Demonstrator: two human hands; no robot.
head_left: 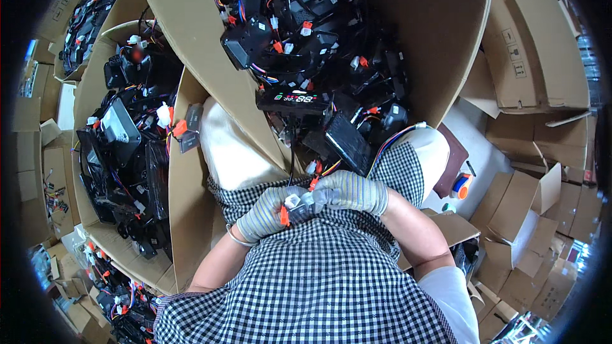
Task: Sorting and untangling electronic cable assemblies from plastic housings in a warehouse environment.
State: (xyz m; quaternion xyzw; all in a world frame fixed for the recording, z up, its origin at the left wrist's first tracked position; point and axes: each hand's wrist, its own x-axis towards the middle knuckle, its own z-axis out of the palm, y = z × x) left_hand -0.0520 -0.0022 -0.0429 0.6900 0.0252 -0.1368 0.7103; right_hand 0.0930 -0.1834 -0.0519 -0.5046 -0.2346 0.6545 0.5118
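Observation:
My left hand, in a grey striped glove, is closed around a small dark module with a white connector and an orange connector at it. My right hand, gloved alike, pinches a pale plug against the white connector; whether they are joined cannot be made out. Just beyond the hands, a cable with a red-orange connector runs up toward the large carton. In that carton a black display unit shows lit symbols. Beside it rests a black rectangular unit.
The large carton ahead holds many wired black units. Another carton of such units stands at the left, with a dark box-shaped module at its edge. On the right are stacked cartons and an orange tape roll on the floor.

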